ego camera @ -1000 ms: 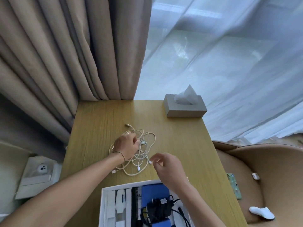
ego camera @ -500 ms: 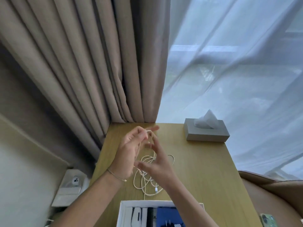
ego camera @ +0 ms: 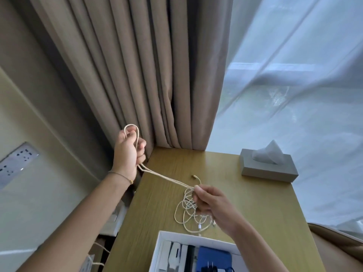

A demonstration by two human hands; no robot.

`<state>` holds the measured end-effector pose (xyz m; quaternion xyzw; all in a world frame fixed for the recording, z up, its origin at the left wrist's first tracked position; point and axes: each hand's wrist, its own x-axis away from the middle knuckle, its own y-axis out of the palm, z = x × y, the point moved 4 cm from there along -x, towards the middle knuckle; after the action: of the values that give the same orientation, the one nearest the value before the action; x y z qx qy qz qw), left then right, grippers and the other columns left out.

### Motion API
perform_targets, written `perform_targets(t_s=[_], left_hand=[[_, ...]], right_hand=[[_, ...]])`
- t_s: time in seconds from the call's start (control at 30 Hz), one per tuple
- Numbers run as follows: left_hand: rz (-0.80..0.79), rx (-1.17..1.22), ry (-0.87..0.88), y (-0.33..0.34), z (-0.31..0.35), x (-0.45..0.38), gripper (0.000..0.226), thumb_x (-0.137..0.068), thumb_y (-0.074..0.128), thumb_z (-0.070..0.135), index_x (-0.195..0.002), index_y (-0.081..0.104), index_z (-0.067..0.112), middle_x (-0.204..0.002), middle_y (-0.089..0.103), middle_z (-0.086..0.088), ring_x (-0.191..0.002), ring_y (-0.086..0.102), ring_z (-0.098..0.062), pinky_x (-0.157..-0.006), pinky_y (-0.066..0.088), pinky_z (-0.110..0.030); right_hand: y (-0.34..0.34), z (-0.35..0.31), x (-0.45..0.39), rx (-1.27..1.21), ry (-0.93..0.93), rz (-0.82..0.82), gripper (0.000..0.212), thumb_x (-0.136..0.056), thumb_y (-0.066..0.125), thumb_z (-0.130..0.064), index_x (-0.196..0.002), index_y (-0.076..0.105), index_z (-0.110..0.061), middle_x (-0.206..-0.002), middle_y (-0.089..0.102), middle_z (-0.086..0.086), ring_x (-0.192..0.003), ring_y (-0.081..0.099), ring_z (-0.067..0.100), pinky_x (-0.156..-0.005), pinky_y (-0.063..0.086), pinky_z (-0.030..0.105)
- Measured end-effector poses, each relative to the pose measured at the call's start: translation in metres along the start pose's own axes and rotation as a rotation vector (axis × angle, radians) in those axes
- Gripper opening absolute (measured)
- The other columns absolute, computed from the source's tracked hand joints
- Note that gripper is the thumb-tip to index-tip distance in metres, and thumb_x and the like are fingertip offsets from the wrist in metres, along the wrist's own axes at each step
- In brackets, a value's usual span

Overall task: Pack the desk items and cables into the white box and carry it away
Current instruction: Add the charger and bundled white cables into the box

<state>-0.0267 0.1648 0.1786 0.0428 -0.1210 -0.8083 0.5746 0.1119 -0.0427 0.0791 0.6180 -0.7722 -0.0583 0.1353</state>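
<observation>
My left hand (ego camera: 128,152) is raised past the desk's left edge, closed around a doubled loop of a cream cable (ego camera: 167,177). The cable stretches taut down to my right hand (ego camera: 211,203), which pinches it above a tangle of white cables (ego camera: 188,213) lying on the wooden desk (ego camera: 245,209). One cable plug (ego camera: 194,176) rests on the desk just beyond my right hand. The white box (ego camera: 163,235) sits at the desk's near edge, holding a blue case (ego camera: 214,257), a black plug adapter and white items.
A grey tissue box (ego camera: 268,169) stands at the desk's far right. Beige curtains (ego camera: 137,75) and sheer white curtains hang behind. A wall socket panel (ego camera: 14,163) is on the left. A tan chair (ego camera: 337,250) is at the right.
Both hands were close together over the tangle. My left hand has since pulled up and left with a cable loop, drawing the cable taut, while my right hand dropped toward the tangle.
</observation>
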Motion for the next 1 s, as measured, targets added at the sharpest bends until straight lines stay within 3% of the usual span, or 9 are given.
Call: perform_targets(t_s=[0.1, 0.23, 0.33, 0.43, 0.5, 0.63, 0.77, 0.87, 1.0], left_hand=[[-0.111, -0.36, 0.063, 0.002, -0.011, 0.01, 0.026, -0.089, 0.064, 0.028, -0.113, 0.053, 0.023, -0.069, 0.054, -0.005, -0.042, 0.041, -0.004, -0.042, 0.033, -0.017], [-0.55, -0.772, 0.065, 0.037, -0.048, 0.051, 0.063, -0.06, 0.079, 0.059, -0.117, 0.066, 0.036, -0.091, 0.059, 0.009, -0.084, 0.06, 0.0, -0.081, 0.045, -0.019], [-0.765, -0.933, 0.079, 0.062, -0.073, 0.081, 0.059, -0.055, 0.08, 0.06, -0.109, 0.068, 0.039, -0.101, 0.056, 0.02, -0.097, 0.058, 0.006, -0.082, 0.048, -0.022], [-0.846, -1.199, 0.212, 0.074, -0.084, 0.093, 0.026, -0.071, 0.067, 0.061, -0.083, 0.064, 0.038, -0.075, 0.061, 0.022, -0.069, 0.058, 0.003, -0.061, 0.045, -0.026], [-0.883, -1.322, 0.304, 0.077, -0.089, 0.095, 0.031, -0.084, 0.053, 0.063, -0.072, 0.059, 0.034, -0.059, 0.059, 0.015, -0.057, 0.056, -0.002, -0.055, 0.042, -0.029], [-0.984, -0.867, 0.015, 0.069, -0.099, 0.095, 0.062, -0.092, 0.039, 0.073, -0.052, 0.045, 0.026, -0.047, 0.041, 0.012, -0.045, 0.038, -0.011, -0.051, 0.035, -0.024], [-0.547, -0.278, -0.221, 0.034, -0.1, 0.068, 0.054, -0.102, 0.04, 0.044, -0.062, 0.057, 0.012, -0.056, 0.059, -0.006, -0.081, 0.072, -0.034, -0.087, 0.05, -0.04], [-0.323, -0.03, -0.417, 0.02, -0.119, 0.072, 0.045, -0.101, 0.042, 0.04, -0.067, 0.048, 0.011, -0.052, 0.047, -0.004, -0.057, 0.064, -0.028, -0.07, 0.059, -0.044], [-0.322, -0.063, -0.413, 0.033, -0.14, 0.105, 0.046, -0.093, 0.044, 0.053, -0.077, 0.049, 0.01, -0.054, 0.036, 0.002, -0.046, 0.04, -0.012, -0.055, 0.055, -0.03]], right_hand=[[-0.025, -0.006, 0.012, 0.036, 0.035, 0.12, 0.032, -0.102, 0.052, -0.029, -0.087, 0.066, -0.005, -0.057, 0.035, -0.007, -0.051, 0.03, 0.012, -0.06, 0.034, 0.029], [-0.024, -0.021, 0.014, 0.105, 0.029, 0.129, 0.03, -0.106, 0.048, -0.019, -0.086, 0.066, -0.004, -0.057, 0.037, -0.006, -0.052, 0.032, 0.011, -0.055, 0.034, 0.025], [-0.015, -0.031, 0.014, 0.231, 0.038, 0.094, 0.031, -0.105, 0.051, -0.017, -0.081, 0.07, -0.011, -0.055, 0.045, -0.01, -0.049, 0.035, 0.008, -0.052, 0.033, 0.026], [-0.016, -0.035, 0.016, 0.387, 0.035, 0.078, 0.03, -0.103, 0.056, -0.019, -0.081, 0.071, -0.006, -0.058, 0.054, -0.007, -0.051, 0.042, 0.01, -0.051, 0.036, 0.026], [-0.023, -0.036, 0.019, 0.443, 0.017, 0.113, 0.031, -0.099, 0.062, -0.023, -0.075, 0.07, -0.005, -0.056, 0.054, -0.005, -0.05, 0.045, 0.011, -0.051, 0.038, 0.025], [-0.041, -0.038, 0.026, 0.395, -0.011, 0.173, 0.032, -0.094, 0.068, -0.035, -0.068, 0.071, -0.018, -0.051, 0.051, -0.011, -0.048, 0.044, 0.006, -0.052, 0.041, 0.021], [-0.064, -0.032, 0.041, 0.176, -0.035, 0.252, 0.034, -0.101, 0.055, -0.03, -0.077, 0.073, -0.015, -0.055, 0.038, -0.006, -0.051, 0.035, 0.012, -0.058, 0.04, 0.026], [-0.061, -0.021, 0.046, 0.084, -0.027, 0.261, 0.034, -0.105, 0.047, -0.019, -0.087, 0.074, -0.008, -0.057, 0.037, -0.004, -0.053, 0.035, 0.013, -0.058, 0.04, 0.027], [-0.019, 0.004, 0.039, 0.116, 0.134, 0.109, 0.031, -0.105, 0.048, -0.019, -0.088, 0.07, -0.004, -0.055, 0.045, -0.005, -0.049, 0.04, 0.012, -0.051, 0.04, 0.02]])
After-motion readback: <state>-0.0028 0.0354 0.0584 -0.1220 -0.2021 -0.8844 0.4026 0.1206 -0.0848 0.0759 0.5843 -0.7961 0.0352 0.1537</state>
